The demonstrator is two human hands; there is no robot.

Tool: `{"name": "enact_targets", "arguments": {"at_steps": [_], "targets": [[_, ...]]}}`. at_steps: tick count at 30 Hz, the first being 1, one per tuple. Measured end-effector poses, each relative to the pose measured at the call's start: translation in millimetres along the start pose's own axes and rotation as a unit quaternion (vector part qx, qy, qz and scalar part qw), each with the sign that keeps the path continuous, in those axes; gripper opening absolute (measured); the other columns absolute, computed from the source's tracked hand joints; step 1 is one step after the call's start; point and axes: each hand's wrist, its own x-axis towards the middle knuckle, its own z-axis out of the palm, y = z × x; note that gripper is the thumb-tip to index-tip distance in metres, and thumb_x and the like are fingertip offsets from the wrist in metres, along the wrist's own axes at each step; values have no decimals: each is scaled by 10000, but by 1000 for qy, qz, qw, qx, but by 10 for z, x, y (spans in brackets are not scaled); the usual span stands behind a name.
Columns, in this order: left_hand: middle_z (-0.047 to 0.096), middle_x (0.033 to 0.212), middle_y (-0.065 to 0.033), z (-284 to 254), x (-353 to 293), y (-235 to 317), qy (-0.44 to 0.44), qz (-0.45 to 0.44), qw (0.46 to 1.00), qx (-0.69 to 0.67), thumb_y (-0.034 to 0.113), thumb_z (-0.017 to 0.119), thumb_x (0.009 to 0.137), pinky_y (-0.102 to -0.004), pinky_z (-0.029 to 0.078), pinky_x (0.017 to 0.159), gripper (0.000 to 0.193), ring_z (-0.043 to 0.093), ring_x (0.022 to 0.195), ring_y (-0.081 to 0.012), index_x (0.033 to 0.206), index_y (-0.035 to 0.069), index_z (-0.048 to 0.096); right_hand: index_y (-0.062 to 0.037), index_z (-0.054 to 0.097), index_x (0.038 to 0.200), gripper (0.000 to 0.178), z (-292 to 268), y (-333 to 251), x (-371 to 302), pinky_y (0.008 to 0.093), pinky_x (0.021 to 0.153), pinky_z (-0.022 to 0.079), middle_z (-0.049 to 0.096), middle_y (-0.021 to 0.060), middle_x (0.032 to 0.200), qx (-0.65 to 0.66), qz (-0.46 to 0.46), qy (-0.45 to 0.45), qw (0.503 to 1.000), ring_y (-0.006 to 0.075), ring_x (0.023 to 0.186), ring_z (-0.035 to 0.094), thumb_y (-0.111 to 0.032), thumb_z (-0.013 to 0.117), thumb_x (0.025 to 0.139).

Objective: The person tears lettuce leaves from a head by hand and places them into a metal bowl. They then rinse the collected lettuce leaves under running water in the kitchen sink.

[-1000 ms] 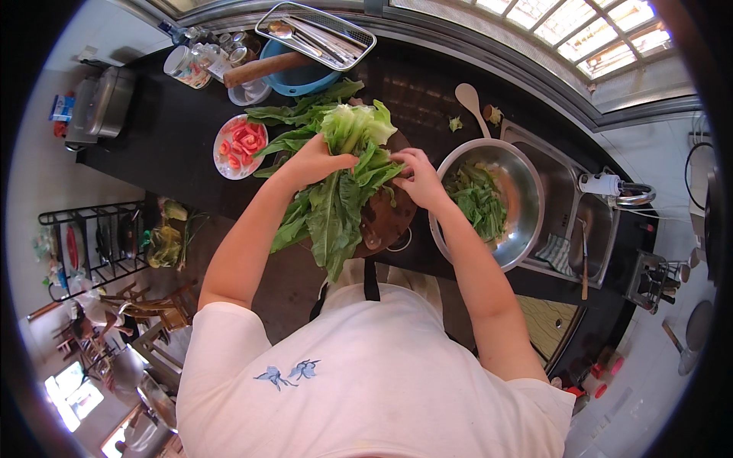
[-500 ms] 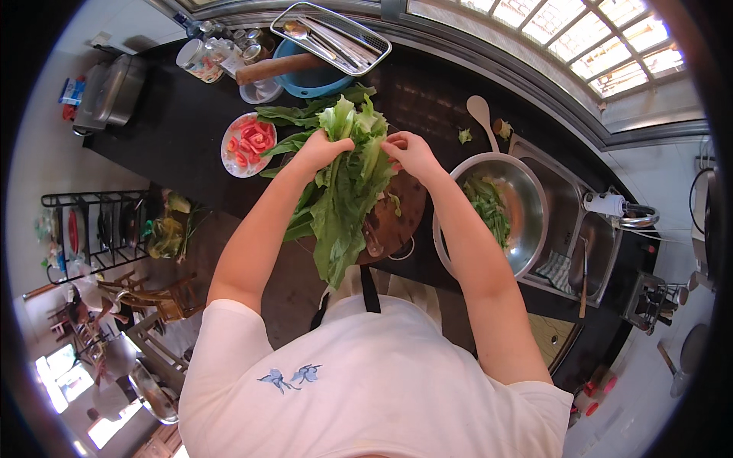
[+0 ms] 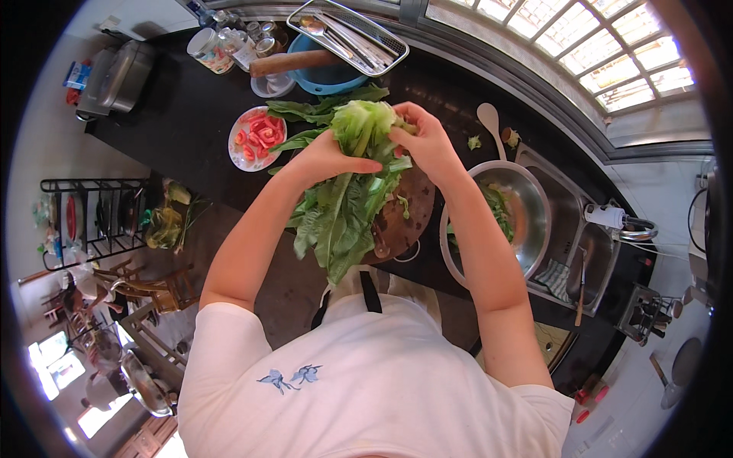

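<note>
Below the hands (image 3: 426, 145), lettuce leaves (image 3: 336, 221) hide much of the round chopping board (image 3: 416, 202); to the hands' right, a forearm (image 3: 485, 244) covers part of the steel bowl (image 3: 531, 221)

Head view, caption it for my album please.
Left hand holding leafy greens, right hand at their pale end, over a wooden board beside a steel bowl.

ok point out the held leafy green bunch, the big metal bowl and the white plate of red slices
leafy green bunch (image 3: 336, 221): head view, on its hanging leaves
big metal bowl (image 3: 534, 215): head view, on its bare inner wall
white plate (image 3: 259, 166): head view, on its near rim
</note>
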Motion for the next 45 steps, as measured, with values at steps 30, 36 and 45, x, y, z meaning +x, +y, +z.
{"name": "enact_targets", "arguments": {"at_steps": [30, 36, 45], "targets": [[618, 1133, -41, -54, -118, 154, 142, 4, 990, -2, 140, 806, 731, -313, 444, 919, 565, 576, 1044, -149, 1226, 24, 558, -103, 529, 1230, 417, -186, 985, -459, 370, 719, 498, 608, 123, 832, -335, 88, 181, 920, 256, 746, 620, -210, 671, 853], [634, 1096, -33, -122, -204, 54, 156, 36, 987, 2, 157, 802, 735, -311, 448, 904, 524, 587, 1017, -150, 1198, 39, 587, -60, 534, 1218, 319, 78, 1230, -499, 434, 726, 488, 662, 187, 860, -392, 153, 32, 906, 333, 816, 639, -224, 555, 946], [654, 1062, -55, -199, -508, 379, 51, 97, 991, -73, 124, 789, 752, -302, 493, 873, 439, 621, 982, -152, 1140, 22, 613, -24, 608, 910, 91, -126, 88, -1115, 347, 589, 472, 591, 113, 754, -377, -258, 186, 870, 239, 652, 606, -47, 656, 837]]}}
